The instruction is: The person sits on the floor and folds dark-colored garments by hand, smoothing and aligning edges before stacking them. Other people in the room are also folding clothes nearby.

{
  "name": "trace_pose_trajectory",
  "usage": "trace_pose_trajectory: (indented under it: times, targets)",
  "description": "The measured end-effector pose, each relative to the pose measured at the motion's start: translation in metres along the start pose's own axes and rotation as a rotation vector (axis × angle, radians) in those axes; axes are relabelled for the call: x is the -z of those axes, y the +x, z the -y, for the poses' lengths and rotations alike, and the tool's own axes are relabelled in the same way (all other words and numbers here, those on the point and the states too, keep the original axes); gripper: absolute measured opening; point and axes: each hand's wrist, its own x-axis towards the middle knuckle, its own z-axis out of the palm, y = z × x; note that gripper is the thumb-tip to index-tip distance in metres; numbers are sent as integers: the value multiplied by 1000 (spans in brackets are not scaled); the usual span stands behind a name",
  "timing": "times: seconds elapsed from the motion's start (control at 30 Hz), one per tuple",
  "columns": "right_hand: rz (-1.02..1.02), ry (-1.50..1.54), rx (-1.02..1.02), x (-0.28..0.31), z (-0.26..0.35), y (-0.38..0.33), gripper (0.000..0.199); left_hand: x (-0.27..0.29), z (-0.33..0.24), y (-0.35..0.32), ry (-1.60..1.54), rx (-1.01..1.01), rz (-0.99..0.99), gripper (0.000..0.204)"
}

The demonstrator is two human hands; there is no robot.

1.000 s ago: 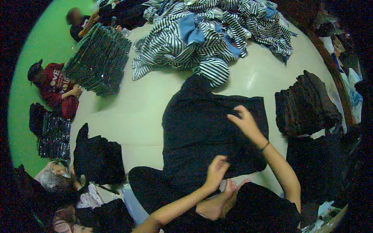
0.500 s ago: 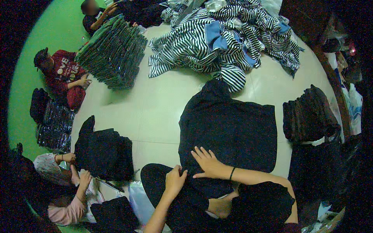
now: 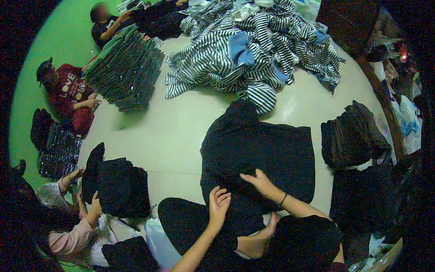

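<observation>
A black garment (image 3: 276, 149) is spread on the pale tiled floor in front of me, a narrower part reaching away from me toward a striped heap. On it, my right hand (image 3: 263, 185), with a dark band at the wrist, is closed on a bunched fold of the cloth near the middle. My left hand (image 3: 219, 205) is by the garment's near left edge, fingers loosely curled and apart, with nothing seen in it. Part of the right hand's fingers is hidden in the dark cloth.
Black-and-white striped clothes (image 3: 217, 59) are heaped at the far side. Dark folded clothes stand in a stack (image 3: 355, 136) at right and a pile (image 3: 122, 186) at left, where a co-worker's hands touch it. A tall packaged stack (image 3: 127, 72) and two other people are farther left.
My right hand has gone from lying flat on the garment to gripping a raised fold. My left hand has lifted its fingers and loosened. The co-worker's hands at left have moved onto the black pile.
</observation>
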Motion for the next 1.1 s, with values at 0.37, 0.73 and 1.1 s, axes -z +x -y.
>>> trace_pose_trajectory:
  times: [0.37, 0.73, 1.1]
  targets:
    - [-202, 228, -14, 120, 47, -37, 48, -38, -56, 114, 274, -387, 499, 15]
    - [14, -364, 638, 183, 1, -59, 29, -67, -76, 92, 629, -737, 779, 17]
    - [-313, -341, 49, 144, -97, -67, 46, -40, 27, 35, 795, -400, 97, 30]
